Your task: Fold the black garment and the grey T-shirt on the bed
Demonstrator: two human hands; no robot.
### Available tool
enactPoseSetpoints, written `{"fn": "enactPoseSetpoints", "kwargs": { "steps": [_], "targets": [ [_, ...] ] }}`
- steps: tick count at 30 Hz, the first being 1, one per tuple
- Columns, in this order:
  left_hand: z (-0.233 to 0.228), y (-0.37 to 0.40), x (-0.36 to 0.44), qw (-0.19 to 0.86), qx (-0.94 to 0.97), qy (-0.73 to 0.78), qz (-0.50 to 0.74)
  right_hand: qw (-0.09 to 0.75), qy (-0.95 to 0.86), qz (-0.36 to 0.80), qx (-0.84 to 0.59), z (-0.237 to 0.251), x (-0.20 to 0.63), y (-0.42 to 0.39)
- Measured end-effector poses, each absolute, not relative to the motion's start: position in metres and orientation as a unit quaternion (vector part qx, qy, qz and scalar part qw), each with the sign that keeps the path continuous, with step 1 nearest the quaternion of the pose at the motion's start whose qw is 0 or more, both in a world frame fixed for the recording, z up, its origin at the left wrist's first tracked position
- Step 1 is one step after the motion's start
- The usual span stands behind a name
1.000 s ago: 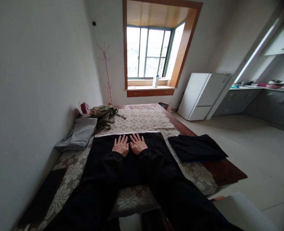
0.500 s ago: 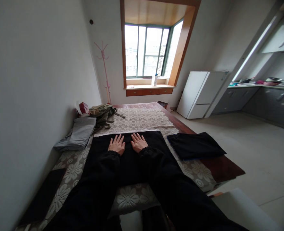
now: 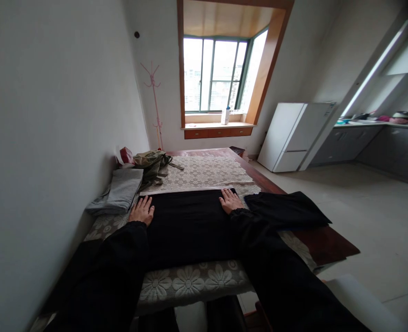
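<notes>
We press our left hand [image 3: 142, 210] and right hand [image 3: 230, 201] flat, fingers spread and gripping nothing, on the two far corners of the black cloth [image 3: 188, 223], so it lies smooth on the table [image 3: 190, 280].

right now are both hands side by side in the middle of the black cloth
No, the left hand lies flat at the left edge of the black cloth and the right hand at its right edge, far apart.
</notes>
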State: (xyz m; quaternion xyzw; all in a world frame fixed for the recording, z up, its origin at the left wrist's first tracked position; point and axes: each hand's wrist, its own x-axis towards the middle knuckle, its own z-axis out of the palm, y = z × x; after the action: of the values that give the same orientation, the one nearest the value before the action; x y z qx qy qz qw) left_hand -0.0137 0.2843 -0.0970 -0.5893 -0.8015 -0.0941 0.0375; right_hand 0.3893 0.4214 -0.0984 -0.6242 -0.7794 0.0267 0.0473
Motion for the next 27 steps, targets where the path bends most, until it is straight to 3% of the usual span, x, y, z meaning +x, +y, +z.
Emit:
{"fn": "enactPoseSetpoints", "kwargs": {
  "steps": [5, 10, 14, 27],
  "targets": [
    [-0.089, 0.270, 0.020, 0.043, -0.614, -0.783, -0.093, 0.046, -0.794, 0.011, -0.606, -0.087, 0.373, 0.389],
    [-0.105, 0.224, 0.104, 0.045, -0.736, -0.668, -0.100, 0.089, -0.901, 0.048, -0.422, -0.108, 0.324, 0.295],
    [-0.113, 0.202, 0.139, 0.037, -0.758, -0.642, -0.107, 0.109, -0.906, 0.078, -0.401, -0.117, 0.304, 0.249],
    [-0.109, 0.144, 0.044, 0.078, -0.706, -0.696, -0.105, 0.146, -0.843, -0.050, -0.516, -0.129, 0.439, 0.266]
  ]
}}
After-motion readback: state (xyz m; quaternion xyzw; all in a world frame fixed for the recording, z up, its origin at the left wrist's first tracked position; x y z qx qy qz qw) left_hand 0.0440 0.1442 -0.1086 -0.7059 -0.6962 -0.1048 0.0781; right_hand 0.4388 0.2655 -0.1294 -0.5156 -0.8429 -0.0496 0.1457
